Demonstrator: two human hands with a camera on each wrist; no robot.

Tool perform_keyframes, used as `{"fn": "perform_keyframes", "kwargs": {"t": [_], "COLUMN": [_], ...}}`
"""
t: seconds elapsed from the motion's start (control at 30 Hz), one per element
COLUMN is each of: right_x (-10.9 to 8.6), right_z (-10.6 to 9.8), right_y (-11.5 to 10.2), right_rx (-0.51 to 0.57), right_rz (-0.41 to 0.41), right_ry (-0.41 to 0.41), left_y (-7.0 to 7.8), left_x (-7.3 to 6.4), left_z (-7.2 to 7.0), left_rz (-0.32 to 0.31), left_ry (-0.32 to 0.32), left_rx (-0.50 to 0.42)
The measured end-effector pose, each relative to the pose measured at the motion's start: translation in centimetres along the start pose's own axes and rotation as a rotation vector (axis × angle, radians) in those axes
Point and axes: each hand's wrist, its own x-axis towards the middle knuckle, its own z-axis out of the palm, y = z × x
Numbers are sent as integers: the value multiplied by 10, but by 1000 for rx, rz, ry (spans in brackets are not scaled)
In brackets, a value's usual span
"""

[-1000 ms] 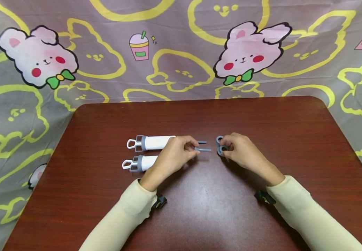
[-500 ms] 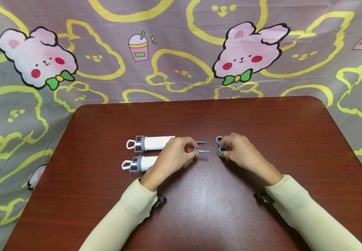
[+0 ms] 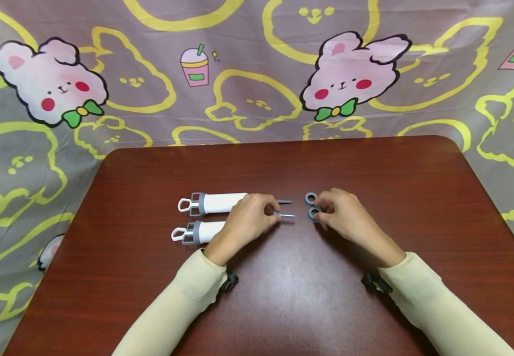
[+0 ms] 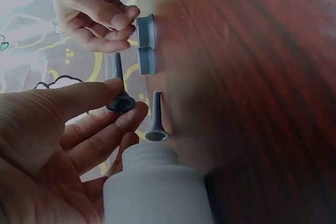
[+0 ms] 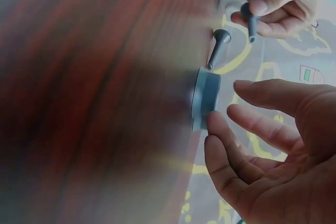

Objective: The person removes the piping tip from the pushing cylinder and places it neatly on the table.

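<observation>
My left hand (image 3: 250, 212) pinches a grey nozzle (image 4: 119, 74) between thumb and fingers, its narrow end pointing right, raised off the table in the left wrist view. A second grey nozzle (image 3: 285, 201) with a flared base lies just beyond it. Two grey rings (image 3: 307, 200) lie against each other on the table. Close by them is my right hand (image 3: 348, 212), its fingers loosely bent and thumb apart; in the right wrist view a fingertip (image 5: 214, 120) is right at the nearer ring (image 5: 211, 90). Nothing sits between the right thumb and fingers.
Two white tubes lie side by side to the left: the far tube (image 3: 221, 203) and the near tube (image 3: 210, 232), both with grey collars and white pull handles. The left hand and forearm cover part of them. A patterned cloth (image 3: 257, 74) hangs behind the brown table (image 3: 283, 287).
The held nozzle has come slightly lower in the head view, with a small shift of the left hand. The right hand stays beside the rings, its fingers slightly withdrawn from them.
</observation>
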Motion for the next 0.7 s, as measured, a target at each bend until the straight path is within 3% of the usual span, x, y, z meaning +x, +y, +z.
{"fn": "perform_keyframes", "kwargs": {"t": [0.23, 0.7], "right_x": [-11, -18], "right_z": [-13, -21], "right_y": [4, 6], "right_rx": [3, -17], "right_rz": [-3, -16], "right_ry": [55, 110], "left_y": [1, 2], "left_x": [5, 9], "left_z": [3, 11], "left_rz": [-45, 16], "left_ry": [5, 40], "left_rx": [45, 40]}}
